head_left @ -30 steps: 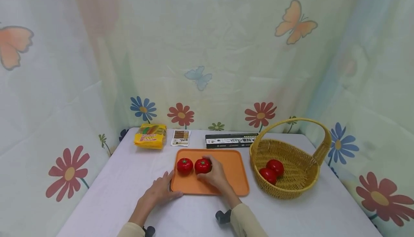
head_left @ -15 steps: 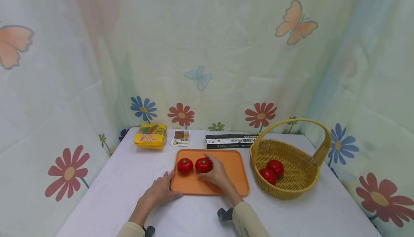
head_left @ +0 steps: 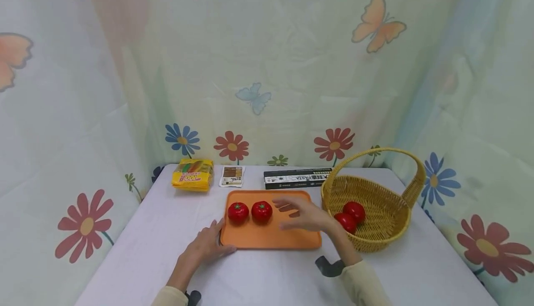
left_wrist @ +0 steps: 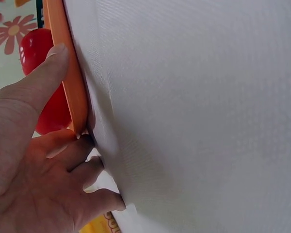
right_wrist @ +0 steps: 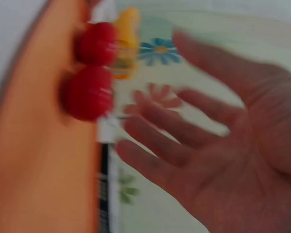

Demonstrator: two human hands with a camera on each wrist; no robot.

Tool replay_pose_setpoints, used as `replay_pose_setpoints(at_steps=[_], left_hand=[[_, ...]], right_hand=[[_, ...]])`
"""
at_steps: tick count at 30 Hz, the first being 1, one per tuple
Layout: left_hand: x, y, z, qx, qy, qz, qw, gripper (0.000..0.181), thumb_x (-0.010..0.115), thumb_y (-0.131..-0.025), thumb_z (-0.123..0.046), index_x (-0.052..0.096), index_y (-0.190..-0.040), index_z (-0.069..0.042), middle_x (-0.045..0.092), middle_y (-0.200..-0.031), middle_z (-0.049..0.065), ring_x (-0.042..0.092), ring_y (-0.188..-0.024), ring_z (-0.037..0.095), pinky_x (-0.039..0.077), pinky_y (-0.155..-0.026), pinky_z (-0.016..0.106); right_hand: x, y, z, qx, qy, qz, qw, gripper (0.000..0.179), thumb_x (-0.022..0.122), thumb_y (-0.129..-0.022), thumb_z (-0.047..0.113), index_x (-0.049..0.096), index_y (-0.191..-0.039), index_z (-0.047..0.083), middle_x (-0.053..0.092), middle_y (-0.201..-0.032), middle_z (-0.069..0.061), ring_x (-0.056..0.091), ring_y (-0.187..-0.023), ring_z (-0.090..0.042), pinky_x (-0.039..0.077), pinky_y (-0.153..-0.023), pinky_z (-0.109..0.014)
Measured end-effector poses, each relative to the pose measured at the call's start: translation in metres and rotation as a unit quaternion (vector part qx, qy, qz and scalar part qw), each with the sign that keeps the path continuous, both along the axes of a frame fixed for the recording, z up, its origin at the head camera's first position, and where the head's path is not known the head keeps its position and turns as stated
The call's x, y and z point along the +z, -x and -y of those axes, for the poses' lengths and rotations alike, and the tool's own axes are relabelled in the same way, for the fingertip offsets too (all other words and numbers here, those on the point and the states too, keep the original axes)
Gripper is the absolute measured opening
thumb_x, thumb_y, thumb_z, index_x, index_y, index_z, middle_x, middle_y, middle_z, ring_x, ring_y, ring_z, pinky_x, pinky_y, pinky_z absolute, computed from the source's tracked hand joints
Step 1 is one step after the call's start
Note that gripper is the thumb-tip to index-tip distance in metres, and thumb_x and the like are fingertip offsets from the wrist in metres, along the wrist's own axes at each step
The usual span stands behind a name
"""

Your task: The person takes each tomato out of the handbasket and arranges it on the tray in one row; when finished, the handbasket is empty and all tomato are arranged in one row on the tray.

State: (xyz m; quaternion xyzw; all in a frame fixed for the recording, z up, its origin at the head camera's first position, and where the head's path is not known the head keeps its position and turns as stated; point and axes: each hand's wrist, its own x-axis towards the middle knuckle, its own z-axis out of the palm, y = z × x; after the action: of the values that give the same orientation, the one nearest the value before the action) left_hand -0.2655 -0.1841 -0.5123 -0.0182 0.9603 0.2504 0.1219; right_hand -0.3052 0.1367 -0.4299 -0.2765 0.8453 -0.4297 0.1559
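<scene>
Two red tomatoes stand side by side on the left half of an orange tray (head_left: 275,241), a left tomato (head_left: 238,213) and a right tomato (head_left: 262,212). My left hand (head_left: 207,244) holds the tray's near left corner, thumb along the front rim and fingers at the left side, as the left wrist view shows with the tray edge (left_wrist: 70,73). Over the tray's right part hovers my right hand (head_left: 308,215), fingers spread and holding nothing, apart from the right tomato. In the blurred right wrist view its palm (right_wrist: 233,160) is bare.
A wicker basket (head_left: 384,204) with two red tomatoes (head_left: 354,211) in it stands right of the tray, its handle arching high. Behind the tray lie a yellow packet (head_left: 193,175), a small sachet (head_left: 232,176) and a black pasta box (head_left: 297,179). Patterned curtains surround the table.
My right hand has let go of the right tomato and moved right, its fingers now apart. Both tomatoes stay on the tray. My left hand keeps its place at the corner.
</scene>
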Motion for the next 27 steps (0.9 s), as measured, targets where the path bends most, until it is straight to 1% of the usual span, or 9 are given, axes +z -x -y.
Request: replay_pose_setpoints(at_steps=[2,4,7,10,12,15,19,23,27], left_hand=[[0.002,0.0,0.001,0.0,0.002,-0.003,1.0,0.097,0.09,-0.085,-0.049,0.047,-0.164,-0.012,0.043,-0.165,0.029,0.044,-0.148,0.054,0.044,-0.113,0.074],[0.003,0.0,0.001,-0.003,0.001,-0.008,1.0,0.096,0.09,-0.085,-0.048,0.047,-0.164,-0.012,0.043,-0.165,0.029,0.044,-0.148,0.053,0.044,-0.113,0.073],[0.005,0.001,0.001,-0.006,-0.005,-0.008,0.9999,0.096,0.09,-0.086,-0.047,0.047,-0.164,-0.012,0.042,-0.166,0.029,0.044,-0.148,0.053,0.043,-0.114,0.073],[0.004,0.001,0.0,-0.004,-0.01,-0.002,0.9999,0.095,0.09,-0.086,-0.047,0.047,-0.164,-0.013,0.042,-0.166,0.028,0.043,-0.149,0.052,0.043,-0.114,0.073],[0.004,0.002,0.001,-0.005,-0.008,-0.001,1.0,0.095,0.09,-0.086,-0.048,0.047,-0.164,-0.014,0.043,-0.166,0.028,0.044,-0.148,0.052,0.044,-0.113,0.073],[0.004,0.004,0.002,-0.007,-0.006,-0.002,1.0,0.095,0.09,-0.086,-0.047,0.048,-0.163,-0.013,0.044,-0.165,0.028,0.045,-0.148,0.051,0.045,-0.113,0.072],[0.004,0.004,0.005,-0.008,-0.007,0.001,0.9999,0.094,0.091,-0.085,-0.046,0.049,-0.163,-0.013,0.045,-0.164,0.029,0.046,-0.147,0.051,0.044,-0.114,0.071],[0.003,0.003,0.006,-0.01,-0.009,0.006,0.9999,0.094,0.091,-0.085,-0.047,0.049,-0.163,-0.013,0.045,-0.164,0.028,0.046,-0.147,0.051,0.045,-0.114,0.072],[0.003,0.004,0.005,-0.015,-0.008,0.002,0.9999,0.094,0.091,-0.085,-0.047,0.05,-0.162,-0.012,0.046,-0.163,0.028,0.046,-0.147,0.05,0.045,-0.114,0.07]], right_hand=[[0.024,-0.004,-0.024,0.066,-0.007,0.018,0.9976,0.063,0.083,-0.097,0.02,0.056,-0.152,0.002,0.06,-0.151,-0.022,0.057,-0.139,-0.046,0.049,-0.114,-0.064],[0.043,-0.006,-0.05,0.104,-0.002,0.028,0.9942,0.058,0.081,-0.098,0.02,0.059,-0.147,0.0,0.064,-0.147,-0.02,0.06,-0.136,-0.042,0.053,-0.113,-0.057],[0.057,-0.003,-0.09,0.119,0.01,0.032,0.9924,0.047,0.079,-0.1,0.016,0.064,-0.14,-0.002,0.068,-0.139,-0.019,0.066,-0.129,-0.033,0.058,-0.108,-0.039],[0.055,0.008,-0.129,0.106,0.011,0.038,0.9936,0.04,0.076,-0.102,0.013,0.065,-0.136,-0.005,0.07,-0.131,-0.023,0.07,-0.122,-0.034,0.06,-0.101,-0.028],[0.046,0.017,-0.15,0.067,0.006,0.044,0.9968,0.04,0.075,-0.101,0.012,0.064,-0.136,-0.006,0.071,-0.129,-0.025,0.07,-0.12,-0.036,0.061,-0.098,-0.027],[0.026,0.034,-0.173,-0.022,0.008,0.039,0.999,0.047,0.077,-0.101,0.014,0.061,-0.14,-0.005,0.07,-0.132,-0.026,0.07,-0.121,-0.039,0.063,-0.098,-0.036],[-0.004,0.056,-0.186,-0.138,0.016,0.031,0.9898,0.057,0.077,-0.102,0.021,0.055,-0.15,-0.001,0.067,-0.141,-0.025,0.066,-0.128,-0.037,0.059,-0.107,-0.053],[-0.025,0.067,-0.188,-0.2,-0.001,0.038,0.979,0.064,0.076,-0.103,0.029,0.053,-0.154,-0.001,0.065,-0.145,-0.025,0.062,-0.132,-0.039,0.052,-0.113,-0.06],[-0.03,0.074,-0.187,-0.219,-0.034,0.023,0.9748,0.064,0.078,-0.102,0.029,0.054,-0.15,-0.006,0.065,-0.141,-0.028,0.061,-0.13,-0.043,0.05,-0.113,-0.062]])
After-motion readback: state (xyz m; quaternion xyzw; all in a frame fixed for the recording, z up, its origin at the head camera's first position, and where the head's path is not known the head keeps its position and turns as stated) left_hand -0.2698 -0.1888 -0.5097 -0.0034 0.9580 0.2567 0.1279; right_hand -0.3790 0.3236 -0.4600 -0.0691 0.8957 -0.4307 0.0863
